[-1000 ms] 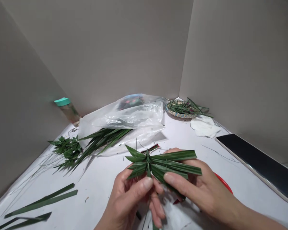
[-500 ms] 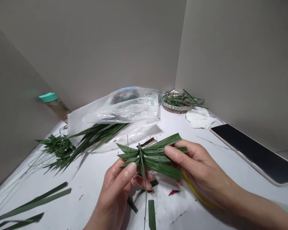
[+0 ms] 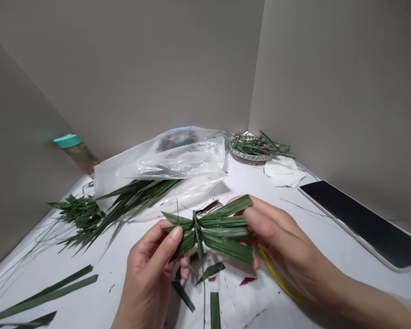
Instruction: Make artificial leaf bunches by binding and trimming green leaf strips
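A woven figure of green palm-leaf strips is held between both hands, its blades fanning out to each side of a central spine. My left hand pinches its left part, with the thumb on top. My right hand grips the right ends of the blades, with the fingers over them. The underside of the figure is hidden by my fingers. Just below it lie a short leaf piece and a narrow green strip.
A clear plastic bag lies at the back, with a heap of leaves before it. Further off are a woven dish of leaf strips, white tissue, a dark tablet, a teal-capped bottle and long leaf strips.
The leaf figure has moved left and turned slightly in my hands. My left hand has shifted left and my right fingers have closed over the blade ends. The view has tilted, showing more loose leaf pieces.
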Motion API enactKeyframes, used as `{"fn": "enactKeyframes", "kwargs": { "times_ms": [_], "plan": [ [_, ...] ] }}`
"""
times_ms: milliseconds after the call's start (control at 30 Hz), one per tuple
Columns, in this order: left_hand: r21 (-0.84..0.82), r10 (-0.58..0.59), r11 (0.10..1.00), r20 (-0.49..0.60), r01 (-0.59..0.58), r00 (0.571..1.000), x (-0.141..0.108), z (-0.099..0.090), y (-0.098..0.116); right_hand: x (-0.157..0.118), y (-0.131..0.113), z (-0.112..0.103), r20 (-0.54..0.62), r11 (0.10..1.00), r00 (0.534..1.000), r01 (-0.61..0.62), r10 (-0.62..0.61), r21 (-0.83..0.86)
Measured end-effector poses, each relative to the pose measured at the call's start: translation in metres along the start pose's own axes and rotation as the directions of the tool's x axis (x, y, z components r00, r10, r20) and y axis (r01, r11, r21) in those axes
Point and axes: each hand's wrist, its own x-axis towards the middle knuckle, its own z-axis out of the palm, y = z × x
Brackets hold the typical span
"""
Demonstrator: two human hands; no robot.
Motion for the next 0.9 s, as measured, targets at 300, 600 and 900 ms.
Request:
{"fn": "enactKeyframes", "kwargs": {
  "times_ms": [300, 600, 900],
  "plan": [
    [-0.243, -0.019, 0.970, -0.027, 0.012, 0.999, -0.003, 0.003, 0.009, 0.002, 0.000, -0.001, -0.011, 1.000, 1.000, -0.005, 0.005, 0.018],
    [-0.285, -0.073, 0.954, 0.071, 0.091, 0.995, 0.005, -0.001, 0.005, 0.000, 0.005, 0.003, -0.015, 0.986, 0.999, -0.032, 0.035, 0.161],
    [-0.265, -0.114, 0.941, 0.341, 0.212, 0.933, -0.005, -0.004, -0.001, 0.002, 0.005, 0.001, 0.031, 0.998, 0.999, -0.029, 0.027, 0.057]
  ]
}}
